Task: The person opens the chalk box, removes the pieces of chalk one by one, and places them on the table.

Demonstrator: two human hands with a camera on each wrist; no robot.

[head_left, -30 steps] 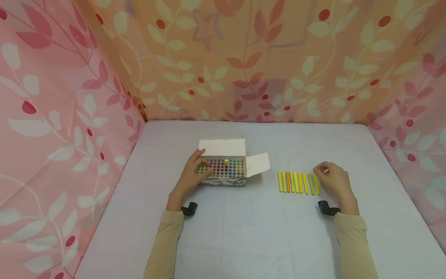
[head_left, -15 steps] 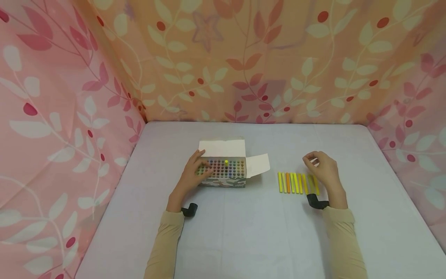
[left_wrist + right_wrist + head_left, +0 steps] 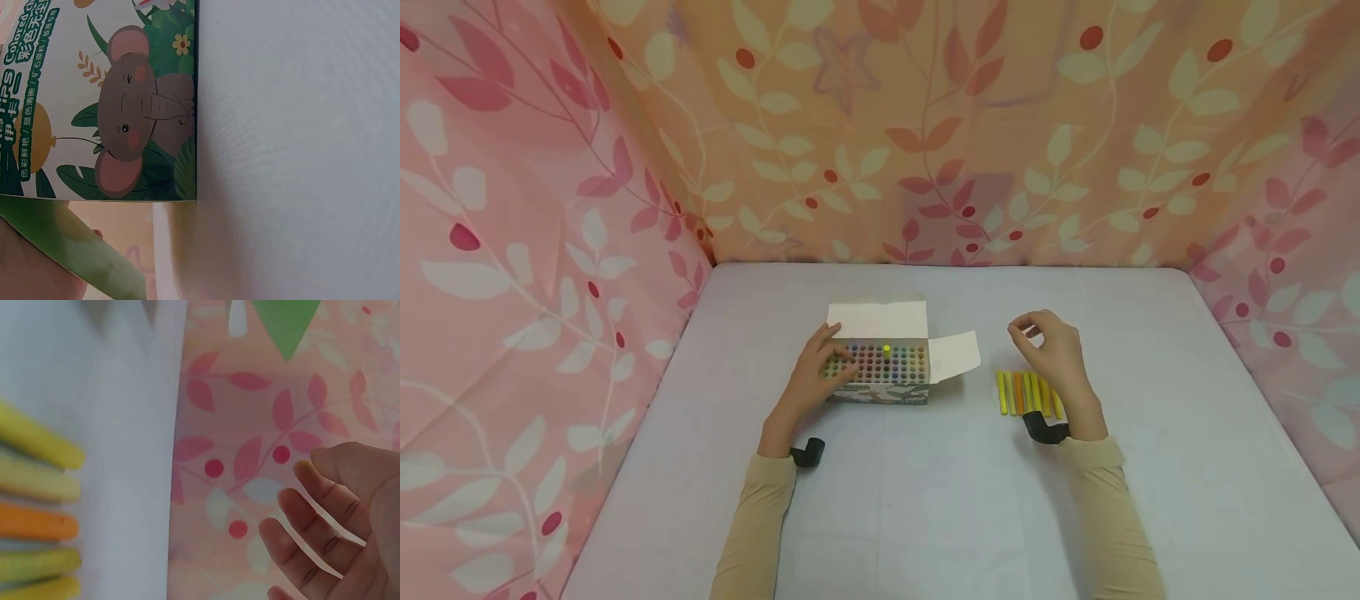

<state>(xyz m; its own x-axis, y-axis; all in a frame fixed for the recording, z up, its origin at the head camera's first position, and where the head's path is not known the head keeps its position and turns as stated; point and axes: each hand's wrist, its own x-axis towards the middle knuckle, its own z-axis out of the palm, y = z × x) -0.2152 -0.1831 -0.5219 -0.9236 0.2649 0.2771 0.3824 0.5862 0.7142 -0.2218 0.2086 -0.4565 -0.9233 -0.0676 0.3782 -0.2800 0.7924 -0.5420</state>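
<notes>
An opened chalk box (image 3: 880,393) stands on the table, packed with upright chalk sticks (image 3: 912,353) of many colours. One yellow chalk stick (image 3: 887,352) juts above the others. My left hand (image 3: 808,367) rests at the box's left end, thumb and a finger over the chalk tops; in the left wrist view a green flap (image 3: 81,250) partly hides it. To the right of the box my right hand (image 3: 1054,354) is raised, thumb and index tips touching, other fingers loosely bent, nothing visible between them. Below it lies a row of yellow, greenish and orange chalk sticks (image 3: 1018,393), partly covered by the wrist.
The box's white lid (image 3: 877,319) is folded back, and a side flap (image 3: 955,354) sticks out to the right towards my right hand. A white cloth covers the table (image 3: 925,500). Patterned curtains (image 3: 925,125) close in the back and both sides.
My right hand has risen from the right end of the chalk row and moved left towards the box. My left hand and the box have stayed in place.
</notes>
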